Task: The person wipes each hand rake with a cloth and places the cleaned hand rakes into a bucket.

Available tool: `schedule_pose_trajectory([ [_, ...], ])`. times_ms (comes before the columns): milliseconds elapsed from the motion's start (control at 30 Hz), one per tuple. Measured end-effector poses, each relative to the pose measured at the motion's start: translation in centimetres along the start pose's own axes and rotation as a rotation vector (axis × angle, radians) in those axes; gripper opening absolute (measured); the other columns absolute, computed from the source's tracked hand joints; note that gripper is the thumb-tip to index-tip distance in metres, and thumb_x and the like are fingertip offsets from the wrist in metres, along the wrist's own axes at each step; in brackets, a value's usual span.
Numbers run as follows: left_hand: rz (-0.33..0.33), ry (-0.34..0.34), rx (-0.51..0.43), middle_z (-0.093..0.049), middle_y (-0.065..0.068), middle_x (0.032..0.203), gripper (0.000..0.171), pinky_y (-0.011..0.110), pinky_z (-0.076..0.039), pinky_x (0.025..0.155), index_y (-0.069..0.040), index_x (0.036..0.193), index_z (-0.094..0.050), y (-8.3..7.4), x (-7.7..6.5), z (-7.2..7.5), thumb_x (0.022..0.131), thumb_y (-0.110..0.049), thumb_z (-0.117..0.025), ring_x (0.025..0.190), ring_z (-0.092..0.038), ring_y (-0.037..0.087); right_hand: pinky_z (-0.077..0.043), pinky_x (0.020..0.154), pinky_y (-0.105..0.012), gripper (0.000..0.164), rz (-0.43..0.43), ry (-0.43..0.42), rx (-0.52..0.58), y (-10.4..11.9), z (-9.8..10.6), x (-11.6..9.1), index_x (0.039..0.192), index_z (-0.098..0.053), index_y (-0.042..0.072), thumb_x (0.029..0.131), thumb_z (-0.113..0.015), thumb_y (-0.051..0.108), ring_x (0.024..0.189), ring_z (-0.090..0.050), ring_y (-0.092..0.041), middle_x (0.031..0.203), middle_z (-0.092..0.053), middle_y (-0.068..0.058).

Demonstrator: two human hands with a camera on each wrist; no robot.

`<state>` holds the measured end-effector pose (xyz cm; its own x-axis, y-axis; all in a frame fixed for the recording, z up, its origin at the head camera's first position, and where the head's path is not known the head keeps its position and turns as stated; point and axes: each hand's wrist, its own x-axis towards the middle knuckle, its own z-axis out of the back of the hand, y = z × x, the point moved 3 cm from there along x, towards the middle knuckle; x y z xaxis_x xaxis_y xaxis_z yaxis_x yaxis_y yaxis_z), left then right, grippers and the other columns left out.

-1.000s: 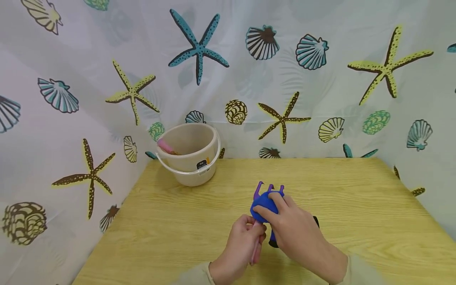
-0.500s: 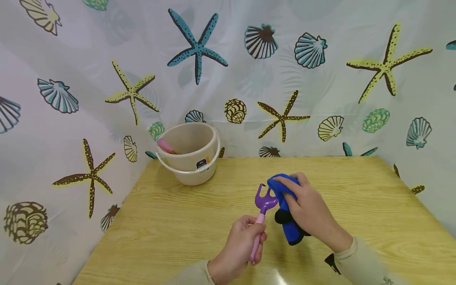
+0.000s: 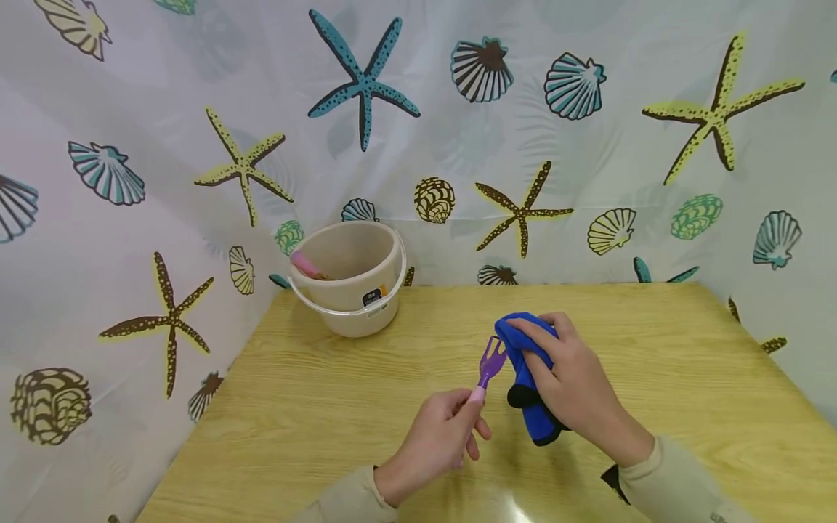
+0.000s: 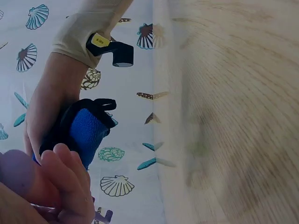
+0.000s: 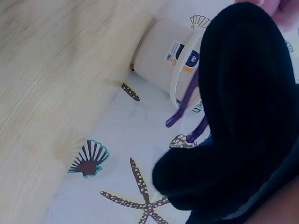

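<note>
My left hand [image 3: 431, 439] holds a small garden hand rake by its pink handle [image 3: 478, 395]. The purple head of the hand rake [image 3: 492, 362] points up and away, with its tines hooked at the tips. My right hand [image 3: 582, 381] grips a bunched blue cloth [image 3: 525, 374] with black edging, just right of the head. In the left wrist view the blue cloth [image 4: 86, 135] hangs from the right hand and shows a black loop. Black cloth [image 5: 247, 93] fills much of the right wrist view and partly hides the purple tines [image 5: 183, 109].
A beige bucket [image 3: 353, 305] with a white bail handle stands at the back left of the wooden table [image 3: 314, 414]. Inside it leans a pink-handled tool [image 3: 306, 265], its lower end hidden. A curtain [image 3: 418, 145] printed with shells and starfish surrounds the table.
The cloth, earlier wrapped over the rake's head, has moved off to the right with my right hand. My left hand has turned the rake, so its head now appears narrower.
</note>
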<state>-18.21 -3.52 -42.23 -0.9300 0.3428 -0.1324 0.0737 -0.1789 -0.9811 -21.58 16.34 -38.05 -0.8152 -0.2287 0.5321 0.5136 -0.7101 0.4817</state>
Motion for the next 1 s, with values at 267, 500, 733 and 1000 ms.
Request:
schedule_pose_trajectory([
  [267,0.078,0.020,-0.145,-0.057,0.003,0.069,0.036,0.021,-0.038,0.039,-0.001,0.111,-0.066,-0.2,0.4,0.1,0.103,-0.034,-0.054,0.046,-0.048,0.011,-0.060,0.073,-0.045,0.042,0.068,0.016,-0.083,0.7,0.1,-0.1,0.137,-0.062,0.019,0.097,-0.062,0.008,0.092,-0.064,-0.028,0.125,-0.053,-0.016],
  [500,0.076,0.107,-0.297,-0.059,0.005,0.070,0.023,0.022,-0.045,0.038,0.002,0.111,-0.064,0.1,0.3,-0.2,0.098,-0.017,-0.062,0.044,-0.050,0.010,-0.059,0.063,-0.038,0.041,0.151,0.090,-0.264,1.9,-0.2,-0.2,0.131,-0.067,0.023,0.091,-0.070,0.012,0.084,-0.065,-0.025,0.117,-0.057,-0.014],
  [733,0.078,0.150,-0.315,-0.057,0.003,0.068,0.020,0.023,-0.045,0.037,-0.001,0.101,-0.062,0.5,-0.1,-1.4,0.100,-0.021,-0.058,0.043,-0.049,0.010,-0.061,0.055,-0.043,0.038,0.259,0.106,-0.456,3.9,-0.9,-0.1,0.120,-0.072,0.023,0.083,-0.078,0.015,0.097,-0.067,-0.034,0.116,-0.062,-0.018],
  [1000,0.137,0.130,-0.356,-0.056,0.001,0.067,0.021,0.022,-0.043,0.036,-0.002,0.102,-0.063,1.2,-0.2,-1.4,0.099,-0.023,-0.059,0.042,-0.048,0.009,-0.059,0.055,-0.040,0.029,0.211,0.271,-0.522,4.0,-0.3,-1.2,0.112,-0.076,0.026,0.084,-0.077,0.017,0.092,-0.066,-0.030,0.115,-0.063,-0.014],
])
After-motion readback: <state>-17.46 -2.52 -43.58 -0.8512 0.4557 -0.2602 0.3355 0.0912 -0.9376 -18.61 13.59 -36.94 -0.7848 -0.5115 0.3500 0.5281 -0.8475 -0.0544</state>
